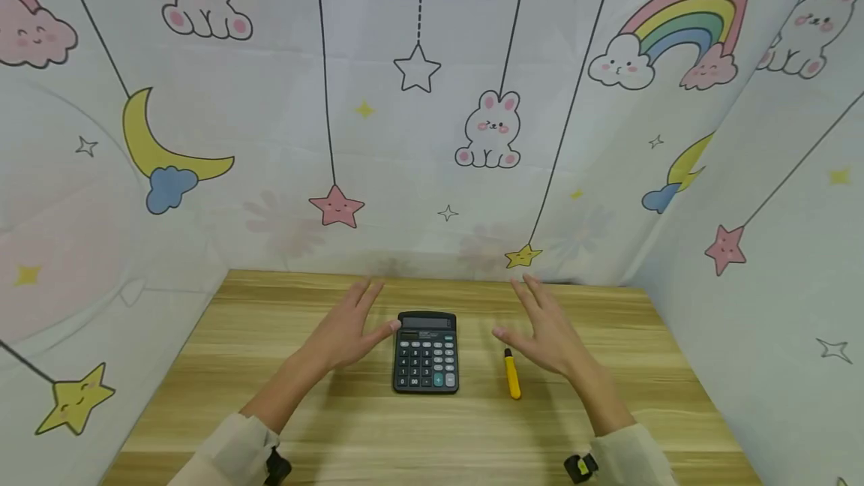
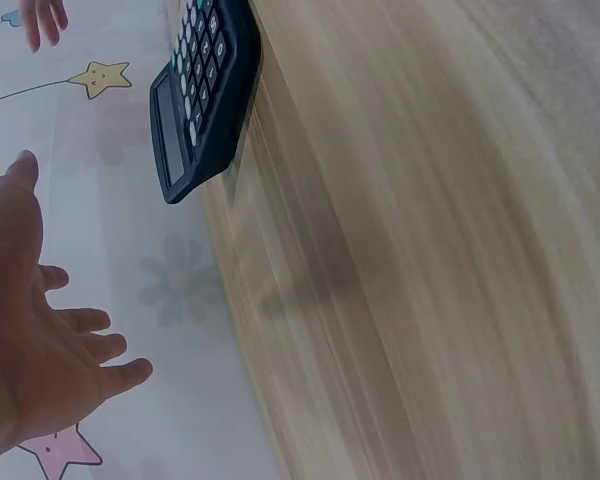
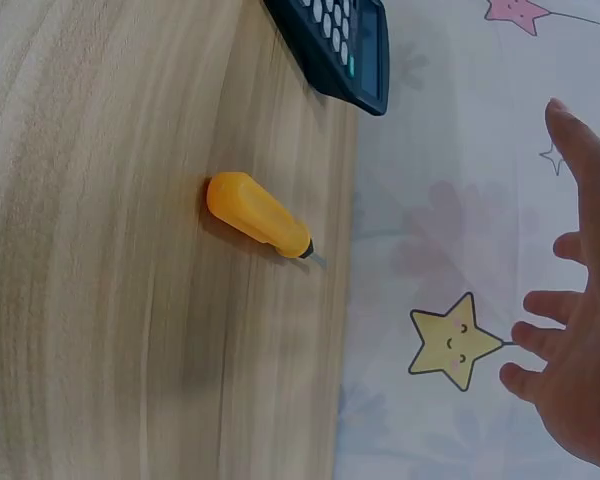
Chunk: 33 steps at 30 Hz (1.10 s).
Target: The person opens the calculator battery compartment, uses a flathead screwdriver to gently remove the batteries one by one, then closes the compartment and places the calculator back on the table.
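A dark calculator (image 1: 426, 353) with a screen along its far edge lies in the middle of the table. To its right lies a small screwdriver (image 1: 512, 375) with a yellow handle; the right wrist view shows its handle (image 3: 257, 212) and thin metal tip. My left hand (image 1: 349, 327) hovers left of the calculator, fingers spread and holding nothing. Above and just right of the screwdriver, my right hand (image 1: 545, 330) is held up with its fingers extended, also without anything in it. Both wrist views show the hands, left (image 2: 50, 350) and right (image 3: 580, 330), raised off the tabletop.
The wooden table (image 1: 270, 396) runs back to a pale cloth backdrop (image 1: 405, 148) printed with stars, rabbits and rainbows. More of this cloth stands along the left and right sides. Each wrist carries a small dark device on a strap.
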### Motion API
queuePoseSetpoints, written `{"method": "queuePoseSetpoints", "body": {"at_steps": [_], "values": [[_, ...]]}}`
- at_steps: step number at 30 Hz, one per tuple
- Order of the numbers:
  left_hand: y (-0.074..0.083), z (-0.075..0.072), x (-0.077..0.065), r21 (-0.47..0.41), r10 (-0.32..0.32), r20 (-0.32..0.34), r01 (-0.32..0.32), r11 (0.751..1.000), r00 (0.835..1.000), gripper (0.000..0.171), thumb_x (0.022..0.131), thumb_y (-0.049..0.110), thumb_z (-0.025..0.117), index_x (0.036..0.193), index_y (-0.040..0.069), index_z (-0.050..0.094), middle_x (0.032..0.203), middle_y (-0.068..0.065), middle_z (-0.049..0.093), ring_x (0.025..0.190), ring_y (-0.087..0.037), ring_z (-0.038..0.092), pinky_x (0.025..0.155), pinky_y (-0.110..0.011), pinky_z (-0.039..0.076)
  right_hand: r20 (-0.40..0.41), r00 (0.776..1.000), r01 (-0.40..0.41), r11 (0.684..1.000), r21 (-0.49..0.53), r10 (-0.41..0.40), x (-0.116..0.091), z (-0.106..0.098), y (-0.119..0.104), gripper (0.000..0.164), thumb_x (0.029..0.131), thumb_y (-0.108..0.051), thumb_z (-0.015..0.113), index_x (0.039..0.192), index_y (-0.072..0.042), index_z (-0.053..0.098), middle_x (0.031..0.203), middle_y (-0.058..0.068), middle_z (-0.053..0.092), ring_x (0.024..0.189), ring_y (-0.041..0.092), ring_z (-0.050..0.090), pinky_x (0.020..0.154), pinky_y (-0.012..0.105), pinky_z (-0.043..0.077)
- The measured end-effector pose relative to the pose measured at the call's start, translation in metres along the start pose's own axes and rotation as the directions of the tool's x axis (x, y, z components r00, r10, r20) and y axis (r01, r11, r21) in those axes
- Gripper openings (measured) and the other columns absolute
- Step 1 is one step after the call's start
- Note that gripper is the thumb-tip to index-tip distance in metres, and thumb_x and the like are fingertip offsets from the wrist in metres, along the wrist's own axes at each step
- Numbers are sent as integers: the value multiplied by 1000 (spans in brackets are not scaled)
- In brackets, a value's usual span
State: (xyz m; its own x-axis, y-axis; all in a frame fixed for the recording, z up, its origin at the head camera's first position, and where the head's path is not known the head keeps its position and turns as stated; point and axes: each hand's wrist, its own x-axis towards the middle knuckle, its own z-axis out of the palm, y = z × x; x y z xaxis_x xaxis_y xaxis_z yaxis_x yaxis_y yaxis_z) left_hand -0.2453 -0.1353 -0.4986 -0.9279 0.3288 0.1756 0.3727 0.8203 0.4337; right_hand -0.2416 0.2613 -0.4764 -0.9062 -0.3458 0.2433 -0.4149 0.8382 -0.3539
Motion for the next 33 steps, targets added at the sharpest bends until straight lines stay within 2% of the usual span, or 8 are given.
{"method": "queuePoseSetpoints", "body": {"at_steps": [6,15,22,27,33], "values": [[1,3,-2,-28,-11,22,11,1000,1000,92,103,66,56,170,11,25,172,-24,24,154,-47,32,118,-67,35,-7,1000,11,999,40,-11,0,4,-2,96,96,-63,69,171,-22,25,173,16,26,153,48,31,112,77,33],[1,9,-2,-75,-30,37,33,997,999,92,103,66,56,169,8,27,171,-24,26,154,-48,31,119,-67,33,-13,1000,25,997,78,-24,0,15,-2,92,98,-61,68,171,-22,27,171,13,31,153,42,34,116,72,34],[2,12,-3,-103,-54,60,60,993,997,97,104,67,54,171,8,17,169,-27,28,154,-48,31,120,-66,33,-17,1000,8,992,123,-6,-1,21,-3,89,98,-60,69,170,-25,28,169,16,34,151,44,36,112,74,37],[2,14,-3,-132,-77,69,86,987,995,97,105,62,56,170,3,15,168,-30,27,153,-50,31,120,-65,33,2,1000,-7,987,159,7,-2,23,-5,88,99,-59,68,170,-27,28,170,16,33,151,47,37,109,76,38],[4,19,-2,-155,-109,51,116,981,993,91,107,52,60,168,0,18,166,-32,29,151,-49,35,120,-64,34,13,1000,-12,970,244,9,0,28,-6,87,99,-56,69,170,-29,27,170,13,33,140,43,51,106,64,50]]}}
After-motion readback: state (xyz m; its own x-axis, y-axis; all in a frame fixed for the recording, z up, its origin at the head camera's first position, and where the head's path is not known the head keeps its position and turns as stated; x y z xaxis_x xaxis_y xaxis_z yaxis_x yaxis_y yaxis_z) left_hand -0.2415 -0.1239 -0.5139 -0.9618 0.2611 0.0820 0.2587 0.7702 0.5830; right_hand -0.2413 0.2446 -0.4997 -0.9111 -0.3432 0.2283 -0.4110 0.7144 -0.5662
